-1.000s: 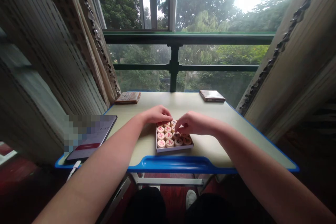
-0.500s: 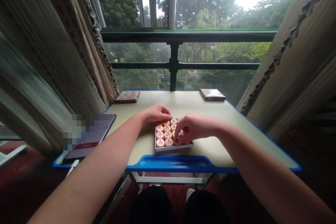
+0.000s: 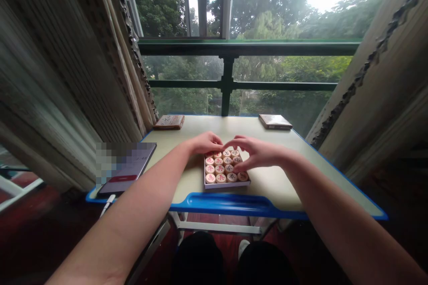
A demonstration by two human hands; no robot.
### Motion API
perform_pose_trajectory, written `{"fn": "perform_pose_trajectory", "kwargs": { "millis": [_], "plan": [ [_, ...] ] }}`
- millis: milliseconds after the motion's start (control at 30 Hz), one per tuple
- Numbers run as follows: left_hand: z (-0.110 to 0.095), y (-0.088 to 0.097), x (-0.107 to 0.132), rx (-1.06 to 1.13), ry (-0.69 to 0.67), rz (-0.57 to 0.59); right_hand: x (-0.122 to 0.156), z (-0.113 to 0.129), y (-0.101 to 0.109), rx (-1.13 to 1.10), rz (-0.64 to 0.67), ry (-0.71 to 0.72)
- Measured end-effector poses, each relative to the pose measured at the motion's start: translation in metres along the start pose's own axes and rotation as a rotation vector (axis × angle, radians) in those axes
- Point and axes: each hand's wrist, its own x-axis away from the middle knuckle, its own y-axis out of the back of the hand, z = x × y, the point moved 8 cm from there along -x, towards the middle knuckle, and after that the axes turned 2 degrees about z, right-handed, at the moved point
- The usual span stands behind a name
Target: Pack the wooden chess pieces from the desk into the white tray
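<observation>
A shallow box [image 3: 227, 185] on the desk holds Chinese chess pieces [image 3: 220, 169], round wooden discs in rows with red characters on the left and dark ones on the right. At the far left corner of the box is my left hand [image 3: 207, 143], its fingers pressed together; whatever lies between the fingertips is hidden. My right hand [image 3: 256, 152] hovers over the right side of the pieces, thumb and fingers apart. Its thumb is by the right column, and its index fingertip comes close to my left fingertips. Part of the back row is covered by the hands.
The pale desk [image 3: 281, 191] has a raised blue front lip [image 3: 227, 202]. On its left side lies a dark tablet [image 3: 130, 167] with a white cable [image 3: 107, 205]. Flat boxes stand at the far left [image 3: 169, 122] and far right [image 3: 275, 121] corners. Curtains flank the window.
My right hand has lifted from the front right pieces, moved back and opened, baring the front row. The left hand stays at the far corner. The whole view has shifted slightly.
</observation>
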Motion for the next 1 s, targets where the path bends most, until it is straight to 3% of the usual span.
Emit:
{"fn": "perform_pose_trajectory", "kwargs": {
  "millis": [233,533,633,833,933,1000],
  "plan": [
    [0.0,0.001,-0.002,-0.016,-0.028,-0.007,0.005,-0.012,-0.026,0.047,0.148,-0.138],
    [0.003,0.003,-0.006,-0.026,-0.032,-0.026,0.001,-0.008,-0.023,0.046,0.153,-0.137],
    [0.007,0.01,-0.008,-0.005,-0.023,-0.117,-0.002,-0.01,-0.024,0.05,0.144,-0.129],
    [0.009,0.041,-0.008,0.03,-0.103,-0.408,-0.01,-0.025,-0.023,0.023,0.087,-0.171],
    [0.017,0.049,-0.009,0.077,-0.068,-0.452,-0.014,-0.032,-0.022,-0.001,0.06,-0.168],
    [0.024,0.049,-0.01,0.114,-0.018,-0.417,-0.016,-0.036,-0.021,-0.022,0.041,-0.163]
  ]
}}
